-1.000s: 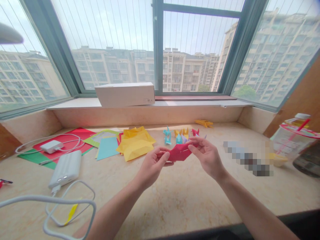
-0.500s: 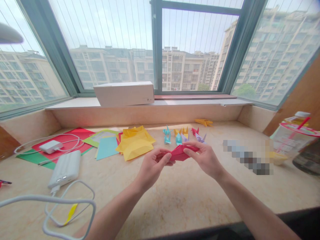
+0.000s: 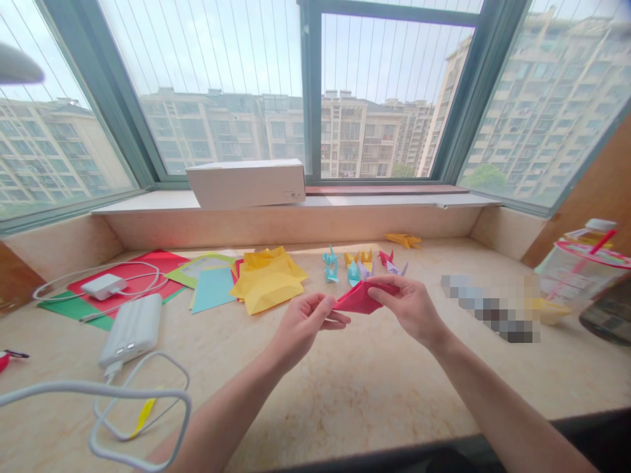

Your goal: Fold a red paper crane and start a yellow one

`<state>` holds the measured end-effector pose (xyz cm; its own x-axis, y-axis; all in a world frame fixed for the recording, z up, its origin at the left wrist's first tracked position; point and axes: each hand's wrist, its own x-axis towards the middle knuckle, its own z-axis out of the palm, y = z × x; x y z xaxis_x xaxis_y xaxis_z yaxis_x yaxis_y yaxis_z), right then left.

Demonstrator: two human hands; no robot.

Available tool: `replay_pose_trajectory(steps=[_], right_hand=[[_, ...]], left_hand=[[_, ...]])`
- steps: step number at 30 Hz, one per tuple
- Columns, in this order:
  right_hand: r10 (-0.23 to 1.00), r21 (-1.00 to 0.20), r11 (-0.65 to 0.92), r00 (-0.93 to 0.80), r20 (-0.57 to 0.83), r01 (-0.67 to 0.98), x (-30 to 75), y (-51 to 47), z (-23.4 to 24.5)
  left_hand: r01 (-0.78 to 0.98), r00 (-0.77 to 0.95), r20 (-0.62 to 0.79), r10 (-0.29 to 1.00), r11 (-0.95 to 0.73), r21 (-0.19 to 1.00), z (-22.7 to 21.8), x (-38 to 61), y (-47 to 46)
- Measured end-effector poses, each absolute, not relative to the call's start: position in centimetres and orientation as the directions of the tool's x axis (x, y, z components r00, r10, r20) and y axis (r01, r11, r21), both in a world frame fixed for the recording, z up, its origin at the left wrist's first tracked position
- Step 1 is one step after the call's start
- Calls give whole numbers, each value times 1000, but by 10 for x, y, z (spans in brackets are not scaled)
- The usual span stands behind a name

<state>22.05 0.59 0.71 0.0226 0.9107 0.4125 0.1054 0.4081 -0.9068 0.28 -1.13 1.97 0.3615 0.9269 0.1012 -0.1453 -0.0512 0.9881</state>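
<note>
A red piece of folded paper (image 3: 362,299) with pointed ends is held up above the stone counter. My left hand (image 3: 309,318) pinches its left tip between thumb and index finger, the other fingers loosely bent below. At the paper's right part, my right hand (image 3: 408,303) grips it with the thumb on the near face; its other fingers are partly hidden behind. Just beyond the paper stand several small origami cranes: a blue crane (image 3: 330,272), a red crane (image 3: 386,258) and a purple crane (image 3: 397,269) among them.
Yellow paper sheets (image 3: 269,282) and a light-blue sheet (image 3: 213,290) lie left of my hands. Farther left are a white power bank (image 3: 132,330), a charger (image 3: 104,286) and a looping cable (image 3: 185,420). A plastic cup (image 3: 574,276) stands right; a white box (image 3: 249,185) rests on the sill.
My left hand's fingers have slid left to the paper's tip, uncovering more of its left side. My right hand has shifted slightly right with the paper.
</note>
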Motion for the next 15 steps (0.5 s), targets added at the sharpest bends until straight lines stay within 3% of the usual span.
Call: replay_pose_trajectory(steps=[15], right_hand=[[938,-931,347,-51,343,111,220,7,3]], left_hand=[[39,358,146,922,-171,984,15,2,-10]])
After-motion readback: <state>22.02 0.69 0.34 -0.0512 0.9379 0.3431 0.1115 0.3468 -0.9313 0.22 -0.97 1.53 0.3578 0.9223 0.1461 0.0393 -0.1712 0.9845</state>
